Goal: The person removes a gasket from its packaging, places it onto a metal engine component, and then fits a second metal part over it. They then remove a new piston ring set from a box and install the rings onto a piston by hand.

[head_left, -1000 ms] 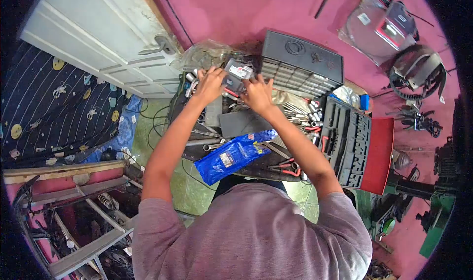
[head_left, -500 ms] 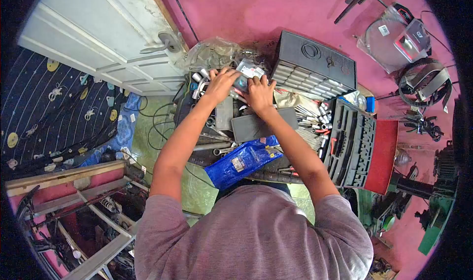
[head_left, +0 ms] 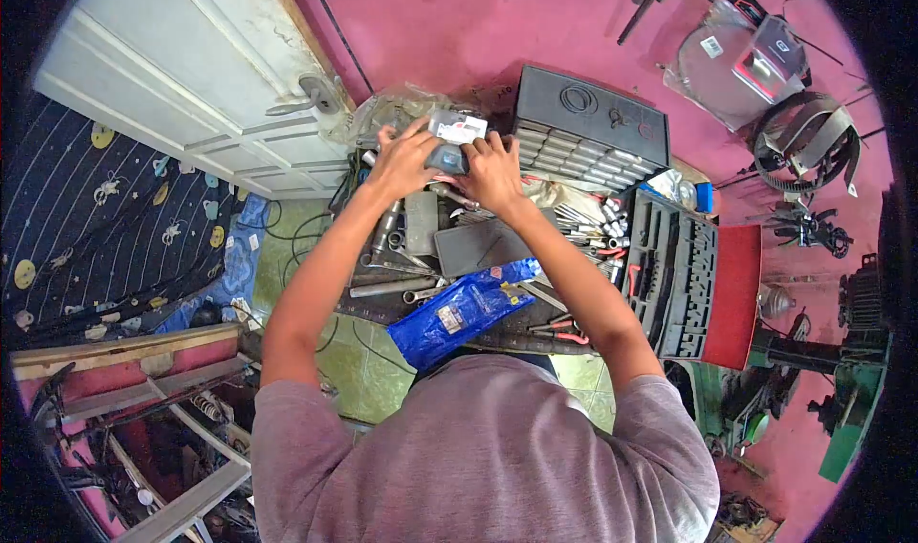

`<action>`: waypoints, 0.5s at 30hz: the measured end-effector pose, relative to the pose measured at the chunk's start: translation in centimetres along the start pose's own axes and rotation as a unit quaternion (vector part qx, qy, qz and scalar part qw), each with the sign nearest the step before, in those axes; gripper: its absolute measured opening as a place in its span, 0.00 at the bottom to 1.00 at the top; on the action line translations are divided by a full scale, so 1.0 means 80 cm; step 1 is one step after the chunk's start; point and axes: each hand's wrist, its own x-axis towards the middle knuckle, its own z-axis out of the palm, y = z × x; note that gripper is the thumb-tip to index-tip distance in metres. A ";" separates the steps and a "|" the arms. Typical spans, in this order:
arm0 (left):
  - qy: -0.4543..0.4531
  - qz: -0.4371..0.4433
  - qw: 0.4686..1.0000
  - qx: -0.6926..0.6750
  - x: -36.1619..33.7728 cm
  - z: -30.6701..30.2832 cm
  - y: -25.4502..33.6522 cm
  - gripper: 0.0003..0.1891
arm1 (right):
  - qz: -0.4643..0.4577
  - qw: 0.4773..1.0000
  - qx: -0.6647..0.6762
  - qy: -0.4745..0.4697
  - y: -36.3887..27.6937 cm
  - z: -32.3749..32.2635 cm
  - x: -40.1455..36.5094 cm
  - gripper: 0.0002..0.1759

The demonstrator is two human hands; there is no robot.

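A clear plastic packet with a white label and something dark inside [head_left: 448, 158] is held up between my two hands over the far side of the cluttered bench. My left hand [head_left: 405, 163] has its fingers closed on the packet's left side. On the right side, my right hand [head_left: 494, 172] grips it with bent fingers. Beneath and in front of them lie a grey flat case [head_left: 478, 247], several wrenches and sockets, and a shiny blue plastic pouch [head_left: 464, 312] near the bench's front edge.
A dark drawer cabinet [head_left: 593, 113] stands behind my right hand. To the right is an opened tool case [head_left: 684, 280] with a red end. Crumpled clear plastic [head_left: 397, 108] lies by the white door [head_left: 191, 75]. Packaged parts and belts [head_left: 813, 156] hang on the pink wall.
The packet has been raised off the bench and tilted, with both hands gripping it. My view has shifted slightly.
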 end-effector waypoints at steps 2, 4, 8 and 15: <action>0.033 0.006 0.999 -0.011 -0.001 -0.022 0.005 0.30 | -0.001 1.000 0.013 0.014 -0.001 -0.028 0.003 0.30; 0.042 0.005 0.999 -0.007 0.000 -0.038 0.010 0.30 | -0.030 0.998 0.016 0.060 0.002 -0.047 0.006 0.30; 0.089 0.028 0.996 0.016 0.008 -0.074 0.037 0.29 | -0.045 0.993 0.027 0.103 0.016 -0.087 0.003 0.29; 0.174 0.044 0.982 0.053 0.045 -0.099 0.122 0.29 | -0.029 0.992 -0.005 0.126 0.072 -0.172 -0.035 0.30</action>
